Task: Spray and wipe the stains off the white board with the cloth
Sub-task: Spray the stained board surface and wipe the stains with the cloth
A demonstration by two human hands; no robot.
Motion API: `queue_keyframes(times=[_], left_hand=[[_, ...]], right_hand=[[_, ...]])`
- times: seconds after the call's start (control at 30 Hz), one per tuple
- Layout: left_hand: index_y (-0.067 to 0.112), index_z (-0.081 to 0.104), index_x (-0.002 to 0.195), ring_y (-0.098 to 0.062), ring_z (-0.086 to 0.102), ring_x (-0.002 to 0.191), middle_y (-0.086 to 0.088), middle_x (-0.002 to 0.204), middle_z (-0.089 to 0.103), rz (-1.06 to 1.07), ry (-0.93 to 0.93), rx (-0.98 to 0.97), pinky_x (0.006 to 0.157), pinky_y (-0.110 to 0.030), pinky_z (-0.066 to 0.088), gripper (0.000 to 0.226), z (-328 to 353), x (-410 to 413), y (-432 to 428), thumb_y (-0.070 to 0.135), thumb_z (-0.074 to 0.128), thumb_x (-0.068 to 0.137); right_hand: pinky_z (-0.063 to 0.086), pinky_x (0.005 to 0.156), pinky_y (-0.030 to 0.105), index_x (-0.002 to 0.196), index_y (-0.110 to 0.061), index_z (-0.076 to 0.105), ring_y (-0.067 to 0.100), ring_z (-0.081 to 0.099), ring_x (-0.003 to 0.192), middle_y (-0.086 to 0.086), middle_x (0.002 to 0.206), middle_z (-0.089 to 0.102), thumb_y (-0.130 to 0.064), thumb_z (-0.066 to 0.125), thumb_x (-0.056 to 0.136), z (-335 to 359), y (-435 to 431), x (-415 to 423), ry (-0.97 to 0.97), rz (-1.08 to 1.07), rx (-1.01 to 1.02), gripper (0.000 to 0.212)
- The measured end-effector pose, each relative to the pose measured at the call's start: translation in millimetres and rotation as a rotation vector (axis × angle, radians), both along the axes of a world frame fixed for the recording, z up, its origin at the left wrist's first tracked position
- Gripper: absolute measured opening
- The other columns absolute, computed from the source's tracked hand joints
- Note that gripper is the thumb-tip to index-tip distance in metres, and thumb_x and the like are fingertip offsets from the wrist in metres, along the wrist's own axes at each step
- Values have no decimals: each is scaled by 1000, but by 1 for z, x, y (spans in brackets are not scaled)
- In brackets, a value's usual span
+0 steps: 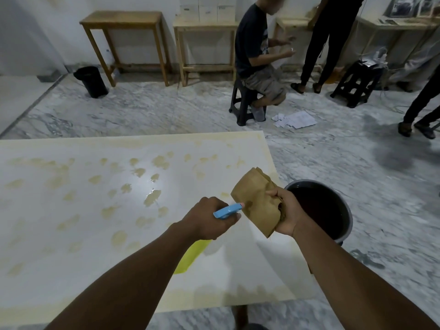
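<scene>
The white board (71, 270) lies flat in front of me, dotted with several yellowish stains (152, 197) across its left and middle. My left hand (207, 220) grips a spray bottle (228, 210) with a blue head and a yellow body, the nozzle pointing right at the cloth. My right hand (285, 213) holds up a folded brown cloth (257, 201) just past the nozzle, above the board's right edge. The cloth looks damp in places.
A grey bucket (342, 203) of dark liquid stands on the marble floor right of the board. Beyond it a person sits on a black stool (240, 103), others stand at the right, papers (295, 120) lie on the floor, and wooden tables (123, 22) line the wall.
</scene>
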State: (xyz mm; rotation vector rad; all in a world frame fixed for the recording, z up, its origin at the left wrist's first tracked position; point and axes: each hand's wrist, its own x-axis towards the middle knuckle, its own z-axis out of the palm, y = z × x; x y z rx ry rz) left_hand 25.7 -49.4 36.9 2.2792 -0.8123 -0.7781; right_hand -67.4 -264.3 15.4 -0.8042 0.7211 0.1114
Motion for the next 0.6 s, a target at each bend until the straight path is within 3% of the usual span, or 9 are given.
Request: queue_keyframes(times=[0.1,0.17,0.3,0.4,0.5,0.6], left_hand=[[23,51,57,-29,68,56,1,54,58,-6,-62,90,64,-41,60,53,-5,9,-16,58,64,94],[25,51,58,-24,64,58,4,55,57,-6,-85,138,64,-39,56,53,-6,16,-25,62,63,94],[27,52,63,-29,74,66,4,62,61,35,-38,159,75,-48,64,50,-17,48,-42,65,62,94],[25,54,65,-27,74,64,0,64,65,87,-58,190,75,-49,65,51,-24,70,-54,66,60,94],[13,68,82,-25,76,59,-7,66,70,190,-17,119,75,-46,66,50,-29,91,-66,60,59,98],[10,71,90,-14,72,49,-1,61,67,318,24,36,65,-33,65,48,-31,111,-67,55,60,100]], right_hand=[[57,79,39,129,-23,61,31,73,90,13,113,73,-22,50,93,-11,-9,12,18,42,13,37],[55,87,41,129,-19,61,32,70,97,15,115,72,-25,53,94,-22,-18,23,77,70,-16,37],[49,102,47,126,-13,63,34,65,112,15,116,72,-33,60,92,-51,-48,55,216,162,-139,39],[53,96,45,123,-11,64,32,68,107,14,113,73,-30,66,90,-60,-74,88,289,230,-252,39],[56,89,41,129,-15,61,29,69,105,11,118,71,-26,67,90,-55,-109,140,229,320,-363,41],[57,82,34,136,-17,57,24,68,101,7,120,68,-22,63,91,-42,-137,205,150,417,-665,46]])
